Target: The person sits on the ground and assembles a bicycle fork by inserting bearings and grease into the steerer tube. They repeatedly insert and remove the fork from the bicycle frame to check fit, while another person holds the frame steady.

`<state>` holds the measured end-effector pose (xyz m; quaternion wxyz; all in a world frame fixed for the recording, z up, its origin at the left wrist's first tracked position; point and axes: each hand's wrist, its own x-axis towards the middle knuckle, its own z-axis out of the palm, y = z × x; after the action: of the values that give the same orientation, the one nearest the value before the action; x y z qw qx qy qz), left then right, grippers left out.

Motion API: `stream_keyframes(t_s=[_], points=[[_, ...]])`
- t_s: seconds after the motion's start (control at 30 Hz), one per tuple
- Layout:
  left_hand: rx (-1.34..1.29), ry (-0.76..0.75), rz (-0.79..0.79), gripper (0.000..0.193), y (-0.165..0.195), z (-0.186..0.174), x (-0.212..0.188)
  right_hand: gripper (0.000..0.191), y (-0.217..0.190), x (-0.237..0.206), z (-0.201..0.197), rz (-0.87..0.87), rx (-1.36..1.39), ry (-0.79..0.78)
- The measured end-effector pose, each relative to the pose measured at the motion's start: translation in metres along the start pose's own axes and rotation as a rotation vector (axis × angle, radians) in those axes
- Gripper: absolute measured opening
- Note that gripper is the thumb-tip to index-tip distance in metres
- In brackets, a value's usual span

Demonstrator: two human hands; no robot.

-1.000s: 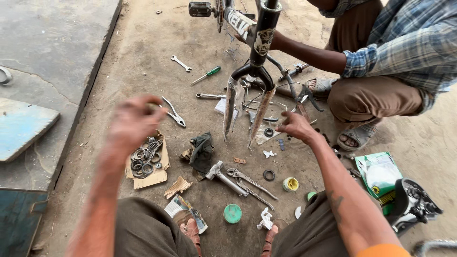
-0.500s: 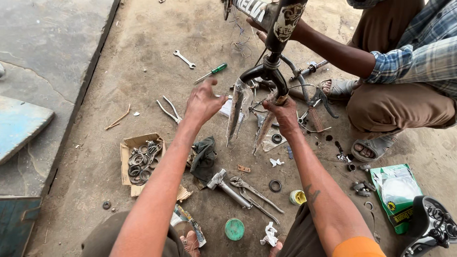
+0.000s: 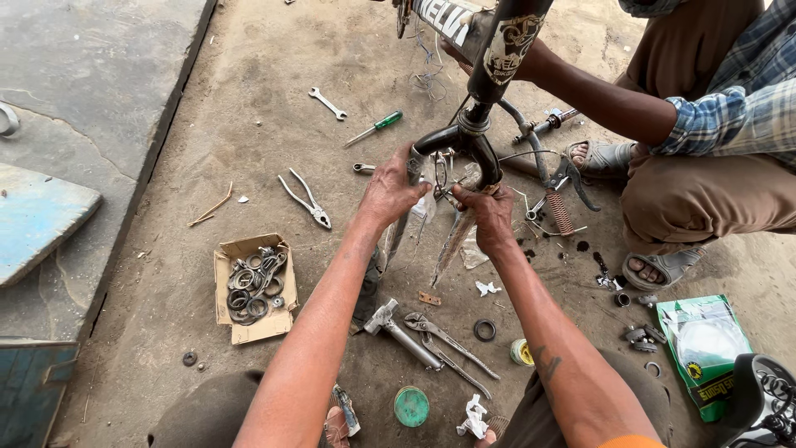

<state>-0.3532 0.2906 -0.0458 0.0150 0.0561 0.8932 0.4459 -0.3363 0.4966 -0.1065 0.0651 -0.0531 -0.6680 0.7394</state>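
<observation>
Gripping the bicycle fork from both sides, the person works low over gritty, dusty concrete. The left hand is closed around the left fork blade just under the black, curved crown; the right hand is curled shut on the right blade, whose worn, dull silver metal tapers down past the fingers. Above the hands the glossy black head tube rises, steadied by another person's hand reaching in from a plaid sleeve.

Left of the left hand lie slim steel pliers, open in a V, and farther out a green-handled screwdriver and a small flat spanner. Below that hand sits a torn cardboard box filled with greasy metal rings. Nearer the person's knees rest a hammer, long-handled pliers and a round green lid. Right of the right hand, a rusty coiled spring lies beside a sandalled foot.
</observation>
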Motion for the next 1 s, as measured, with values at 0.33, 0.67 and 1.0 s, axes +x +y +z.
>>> stream_keyframes(t_s=[0.33, 0.67, 1.0], points=[[-0.051, 0.136, 0.093, 0.057, -0.006, 0.006, 0.006, 0.018, -0.005, -0.004, 0.004, 0.003, 0.028, -0.008], [-0.019, 0.099, 0.057, 0.042, -0.004, 0.007, 0.010, 0.013, 0.005, -0.001, -0.005, 0.007, -0.001, -0.022], [-0.025, 0.064, 0.025, 0.045, -0.003, 0.011, 0.011, 0.010, -0.002, -0.001, -0.014, 0.078, -0.053, -0.065]])
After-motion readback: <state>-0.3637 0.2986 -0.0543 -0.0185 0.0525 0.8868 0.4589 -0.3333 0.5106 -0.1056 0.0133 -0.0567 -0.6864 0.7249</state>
